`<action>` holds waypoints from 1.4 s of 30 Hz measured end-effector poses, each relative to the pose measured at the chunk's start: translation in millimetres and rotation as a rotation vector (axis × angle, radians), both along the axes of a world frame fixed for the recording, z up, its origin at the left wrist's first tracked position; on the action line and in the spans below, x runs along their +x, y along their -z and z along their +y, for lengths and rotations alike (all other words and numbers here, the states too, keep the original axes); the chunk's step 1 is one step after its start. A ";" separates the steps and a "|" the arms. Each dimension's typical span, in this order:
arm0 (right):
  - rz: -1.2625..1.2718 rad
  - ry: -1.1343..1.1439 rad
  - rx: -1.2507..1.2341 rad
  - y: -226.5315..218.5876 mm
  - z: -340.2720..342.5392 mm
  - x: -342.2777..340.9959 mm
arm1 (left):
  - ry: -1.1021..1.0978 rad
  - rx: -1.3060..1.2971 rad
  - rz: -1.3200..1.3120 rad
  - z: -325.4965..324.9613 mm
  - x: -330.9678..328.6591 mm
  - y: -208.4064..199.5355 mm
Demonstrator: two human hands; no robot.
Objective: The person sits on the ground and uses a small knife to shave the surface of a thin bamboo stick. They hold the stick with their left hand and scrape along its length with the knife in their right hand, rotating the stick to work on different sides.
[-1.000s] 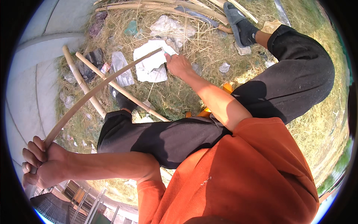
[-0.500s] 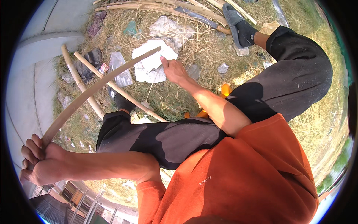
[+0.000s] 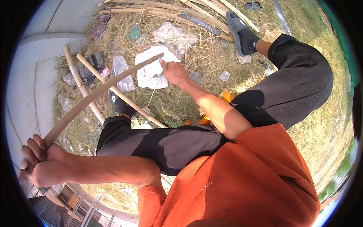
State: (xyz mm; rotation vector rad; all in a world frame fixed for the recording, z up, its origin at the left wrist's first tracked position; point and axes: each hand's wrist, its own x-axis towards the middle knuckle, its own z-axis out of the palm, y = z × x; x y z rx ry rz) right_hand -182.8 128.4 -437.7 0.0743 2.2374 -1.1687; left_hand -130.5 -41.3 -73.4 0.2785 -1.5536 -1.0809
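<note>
A long, flat, slightly bent bamboo strip [image 3: 89, 99] runs slantwise from lower left to upper middle. My left hand [image 3: 39, 160] is closed round its near end at the far left. Close to the strip's far tip is my right hand [image 3: 174, 72], its fingers pinched together. A small pale-blue bit shows at its fingertips beside the strip, too small to name. Beneath that tip, a crumpled white sheet [image 3: 153, 81] lies on the dry grass. Whether the right fingers touch the strip I cannot tell.
Two bamboo poles [image 3: 124, 99] cross the ground near my left foot. At the top lie several bamboo lengths [image 3: 151, 7] and a large knife [image 3: 200, 24] with a wooden handle, near my right sandal [image 3: 237, 32]. A pale wall [image 3: 24, 87] stands at left.
The far tip of the bamboo strip and my right fingertips have come closer together. My left hand keeps its grip on the near end, almost unmoved.
</note>
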 end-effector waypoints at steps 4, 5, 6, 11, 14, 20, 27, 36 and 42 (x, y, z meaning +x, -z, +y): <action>-0.059 0.012 0.082 5.3 2.3 -3.2 | -0.020 0.010 0.042 13.8 -4.9 -0.8; -0.069 0.001 0.074 -2.3 0.8 -6.4 | -0.029 0.011 0.042 13.2 -4.7 -0.3; -0.080 -0.011 0.066 -7.0 0.3 -7.8 | -0.040 0.011 0.041 12.5 -4.4 0.2; -0.065 -0.010 0.162 11.8 20.5 -4.6 | -0.018 0.014 0.040 7.4 -2.5 -0.6; -0.010 -0.021 0.184 12.7 10.8 -2.9 | 0.006 0.021 0.040 6.5 -1.7 -0.2; -0.016 0.044 0.243 10.1 23.0 2.0 | 0.248 0.104 0.068 -14.1 7.4 -3.5; 0.117 -0.099 -0.459 -172.3 1.7 31.5 | 0.557 0.068 0.056 -29.9 17.5 1.1; 0.990 -0.388 -0.199 -205.8 -6.1 74.0 | 0.525 0.093 0.091 -1.0 19.4 -2.6; 0.257 -0.274 -0.624 -254.3 13.2 67.0 | 0.536 0.101 0.086 9.4 20.6 -1.3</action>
